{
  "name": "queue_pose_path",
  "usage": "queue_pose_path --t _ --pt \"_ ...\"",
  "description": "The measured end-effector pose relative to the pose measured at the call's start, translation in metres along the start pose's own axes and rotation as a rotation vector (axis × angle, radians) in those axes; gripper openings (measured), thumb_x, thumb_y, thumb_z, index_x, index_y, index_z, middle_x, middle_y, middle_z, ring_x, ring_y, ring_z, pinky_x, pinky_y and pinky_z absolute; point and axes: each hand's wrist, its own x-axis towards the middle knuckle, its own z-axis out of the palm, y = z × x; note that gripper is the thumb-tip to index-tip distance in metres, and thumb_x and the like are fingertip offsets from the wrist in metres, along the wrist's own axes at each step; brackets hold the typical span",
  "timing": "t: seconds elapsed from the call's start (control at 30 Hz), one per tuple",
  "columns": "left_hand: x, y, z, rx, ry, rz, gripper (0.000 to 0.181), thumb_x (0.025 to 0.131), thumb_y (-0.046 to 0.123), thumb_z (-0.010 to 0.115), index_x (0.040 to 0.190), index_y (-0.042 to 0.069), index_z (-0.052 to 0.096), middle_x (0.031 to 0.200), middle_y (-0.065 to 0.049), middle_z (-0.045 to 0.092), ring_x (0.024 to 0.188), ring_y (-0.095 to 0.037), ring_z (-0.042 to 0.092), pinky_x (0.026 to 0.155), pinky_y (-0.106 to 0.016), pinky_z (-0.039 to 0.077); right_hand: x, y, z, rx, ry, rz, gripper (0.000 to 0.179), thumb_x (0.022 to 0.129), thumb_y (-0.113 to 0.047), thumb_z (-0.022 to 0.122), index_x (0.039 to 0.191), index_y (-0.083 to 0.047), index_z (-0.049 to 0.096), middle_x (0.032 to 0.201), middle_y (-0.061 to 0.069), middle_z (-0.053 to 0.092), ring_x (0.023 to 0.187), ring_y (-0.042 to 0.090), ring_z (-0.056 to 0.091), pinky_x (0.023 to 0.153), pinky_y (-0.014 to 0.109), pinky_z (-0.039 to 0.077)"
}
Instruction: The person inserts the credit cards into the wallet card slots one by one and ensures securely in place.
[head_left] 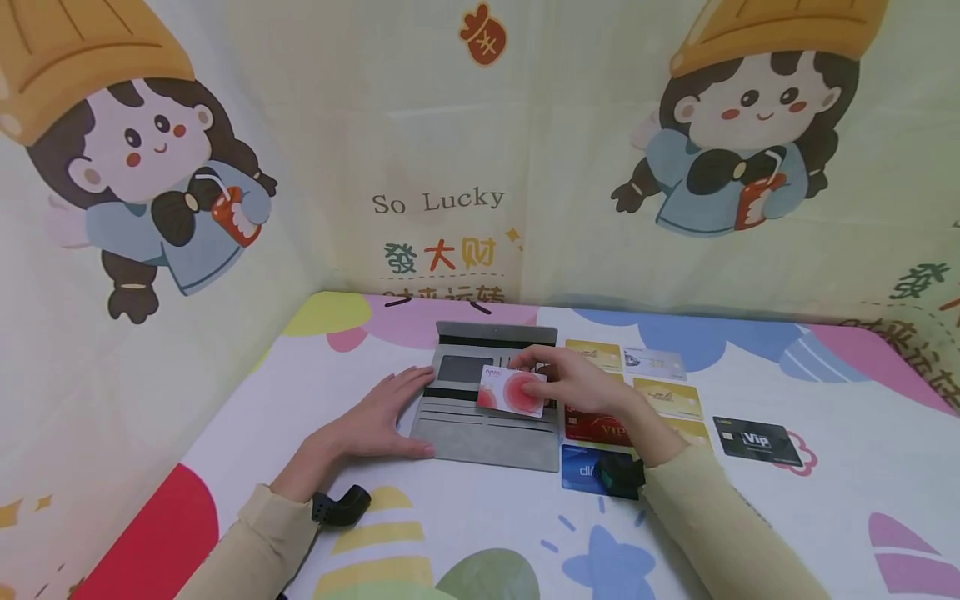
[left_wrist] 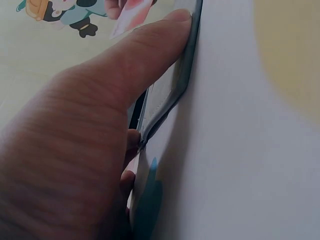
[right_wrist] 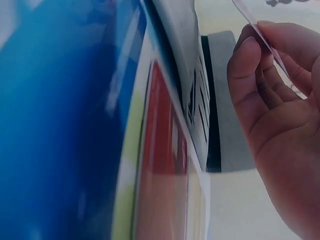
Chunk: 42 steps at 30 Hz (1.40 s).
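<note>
A grey card wallet lies opened out on the table, with rows of slots and a dark window pocket. My left hand rests along its left edge, fingers spread toward the upper part. The left thumb presses on the wallet's near corner in the left wrist view. My right hand pinches a white and pink card with red circles, thumb on its face. That card overlaps the wallet's middle in the head view; the right wrist view shows it edge-on, raised above the wallet.
Right of the wallet lie several cards: a red VIP card, a blue card, gold cards and a silver card. A black VIP card lies farther right. A patterned cloth backdrop stands behind the table.
</note>
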Motion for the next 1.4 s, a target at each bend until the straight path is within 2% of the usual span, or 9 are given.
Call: queue_pose_path --t 0.2,0.53,0.67,1.13,1.4 --pt "0.001 0.0 0.001 -0.006 0.006 -0.009 0.104 0.077 0.055 0.08 0.157 0.006 0.034 0.163 -0.011 0.028 0.151 -0.033 0.017 0.122 -0.055 0.01 0.015 -0.002 0.009 0.04 -0.012 -0.035 0.031 0.097 -0.017 0.069 0.127 -0.012 0.065 0.116 0.003 0.063 0.099 0.024 0.058 0.084 0.035 0.052" --pt "0.0 0.0 0.001 -0.008 0.004 -0.001 0.105 0.077 0.056 0.079 0.157 0.006 0.034 0.163 -0.011 0.027 0.151 -0.034 0.018 0.121 -0.056 0.01 0.027 -0.008 0.019 0.051 -0.025 -0.054 0.031 0.097 -0.016 0.069 0.127 -0.01 0.065 0.115 0.003 0.062 0.102 0.023 0.056 0.086 0.033 0.053" --pt "0.0 -0.001 0.001 -0.007 -0.004 -0.008 0.105 0.077 0.058 0.079 0.157 0.007 0.034 0.164 -0.01 0.027 0.151 -0.033 0.016 0.122 -0.055 0.009 0.033 -0.01 0.024 0.039 -0.043 -0.072 0.029 0.098 -0.014 0.069 0.126 -0.01 0.065 0.114 0.003 0.062 0.102 0.023 0.056 0.088 0.033 0.052" --pt "0.0 0.002 -0.001 -0.007 -0.017 -0.044 0.107 0.075 0.059 0.079 0.158 0.012 0.032 0.164 -0.008 0.026 0.151 -0.032 0.016 0.121 -0.056 0.009 0.047 -0.021 0.038 -0.065 -0.092 -0.057 0.03 0.098 -0.014 0.068 0.128 -0.012 0.064 0.109 -0.002 0.062 0.101 0.017 0.055 0.091 0.031 0.051" --pt "0.002 0.001 0.001 -0.013 -0.021 -0.043 0.108 0.075 0.059 0.079 0.159 0.011 0.031 0.165 -0.007 0.025 0.152 -0.031 0.014 0.122 -0.054 0.008 0.05 -0.024 0.041 -0.064 -0.109 -0.061 0.03 0.098 -0.013 0.068 0.128 -0.011 0.064 0.109 -0.003 0.062 0.099 0.017 0.055 0.09 0.031 0.051"
